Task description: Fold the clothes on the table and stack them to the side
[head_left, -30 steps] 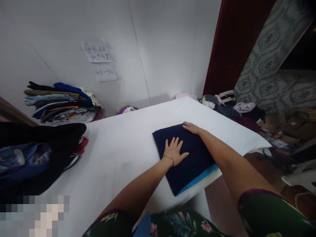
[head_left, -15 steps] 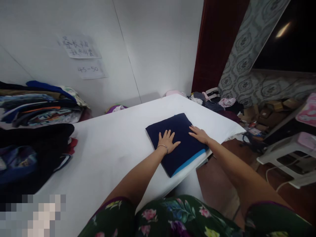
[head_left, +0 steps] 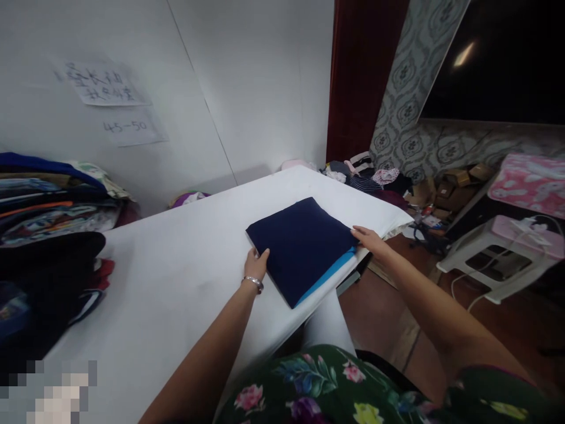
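Observation:
A folded dark navy garment (head_left: 304,244) lies flat on the white-covered table (head_left: 176,282), close to its front edge. A strip of bright blue shows along the garment's near right side. At its left edge my left hand (head_left: 256,268) grips the fabric, thumb on top and the other fingers partly hidden below the edge; a silver bracelet is on that wrist. My right hand (head_left: 369,240) holds the opposite edge near the right corner, its fingers partly hidden by the hand.
Stacked folded clothes (head_left: 53,194) and a dark clothing pile (head_left: 48,277) stand at the left. Loose clothes (head_left: 366,176) lie past the table's far right end. A plastic stool (head_left: 498,247) and cardboard boxes (head_left: 459,185) are at the right. Handwritten papers (head_left: 110,85) hang on the wall.
Both hands have moved from lying flat on top of the garment out to its left and right edges, where they now grip it. The view has shifted right.

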Demonstrator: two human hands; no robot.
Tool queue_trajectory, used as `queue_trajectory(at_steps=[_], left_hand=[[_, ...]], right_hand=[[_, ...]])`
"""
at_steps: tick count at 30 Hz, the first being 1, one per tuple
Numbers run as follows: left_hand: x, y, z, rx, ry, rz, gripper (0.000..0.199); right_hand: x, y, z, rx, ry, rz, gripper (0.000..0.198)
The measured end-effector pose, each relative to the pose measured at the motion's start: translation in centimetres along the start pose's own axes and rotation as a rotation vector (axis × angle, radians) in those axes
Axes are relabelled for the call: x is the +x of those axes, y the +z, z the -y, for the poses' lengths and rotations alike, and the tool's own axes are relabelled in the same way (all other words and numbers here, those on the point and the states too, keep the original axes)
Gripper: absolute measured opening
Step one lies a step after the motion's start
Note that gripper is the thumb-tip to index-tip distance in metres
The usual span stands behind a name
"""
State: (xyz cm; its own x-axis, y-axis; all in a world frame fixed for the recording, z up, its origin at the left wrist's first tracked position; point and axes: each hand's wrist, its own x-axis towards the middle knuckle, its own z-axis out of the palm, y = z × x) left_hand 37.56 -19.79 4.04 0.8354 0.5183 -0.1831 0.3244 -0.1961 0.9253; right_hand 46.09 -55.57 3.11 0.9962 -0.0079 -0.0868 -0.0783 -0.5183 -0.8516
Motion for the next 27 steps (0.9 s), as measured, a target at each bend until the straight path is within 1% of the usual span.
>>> queue_trajectory(at_steps=[1, 2, 5, 8, 11, 13, 15, 16, 18, 21, 24, 26, 27], left_hand=[[-0.1, -0.1, 0.1, -0.084, -0.084, 0.025, 0.058], [-0.2, -0.1, 0.1, -0.133, -0.136, 0.042, 0.06], [0.0, 0.1, -0.5, -0.182, -0.191, 0.07, 0.064], [0.7, 0.3, -1.2, -0.209, -0.236, 0.094, 0.059], [1.6, 0.8, -1.7, -0.212, -0.251, 0.088, 0.048], [2.2, 1.0, -2.1, -0.223, -0.238, 0.066, 0.043], [2.8, 0.7, -2.4, -0.245, -0.21, 0.04, 0.038], [3.2, 0.2, -2.5, -0.257, -0.195, 0.025, 0.036], [3.8, -1.2, -2.4, -0.282, -0.18, -0.003, 0.033], [4.6, -4.0, -1.6, -0.304, -0.224, -0.012, 0.03], [4.6, -6.1, -0.4, -0.321, -0.274, 0.019, 0.027], [4.0, -6.8, 0.0, -0.342, -0.268, 0.048, 0.031], [3.6, -7.0, 0.1, -0.351, -0.261, 0.07, 0.035]], right_hand=[[-0.4, 0.2, -0.1, 0.018, 0.028, 0.008, 0.061], [-0.7, 0.5, -0.1, 0.033, 0.054, 0.014, 0.062], [-0.8, 0.8, 0.2, 0.075, 0.113, 0.023, 0.068], [-0.1, 0.7, 0.6, 0.099, 0.153, 0.042, 0.071], [0.8, 0.4, 0.9, 0.146, 0.164, 0.108, 0.06], [1.2, 0.4, 1.0, 0.231, 0.164, 0.195, 0.048], [1.1, 1.0, 1.1, 0.34, 0.152, 0.266, 0.039], [0.9, 1.4, 1.1, 0.381, 0.141, 0.282, 0.038], [0.2, 2.5, 1.3, 0.423, 0.128, 0.312, 0.042], [-0.7, 4.2, 1.6, 0.38, 0.133, 0.343, 0.054], [-0.7, 5.1, 2.5, 0.341, 0.111, 0.266, 0.063], [-0.5, 5.3, 3.1, 0.374, 0.124, 0.214, 0.061], [-0.3, 5.3, 3.5, 0.4, 0.153, 0.208, 0.058]])
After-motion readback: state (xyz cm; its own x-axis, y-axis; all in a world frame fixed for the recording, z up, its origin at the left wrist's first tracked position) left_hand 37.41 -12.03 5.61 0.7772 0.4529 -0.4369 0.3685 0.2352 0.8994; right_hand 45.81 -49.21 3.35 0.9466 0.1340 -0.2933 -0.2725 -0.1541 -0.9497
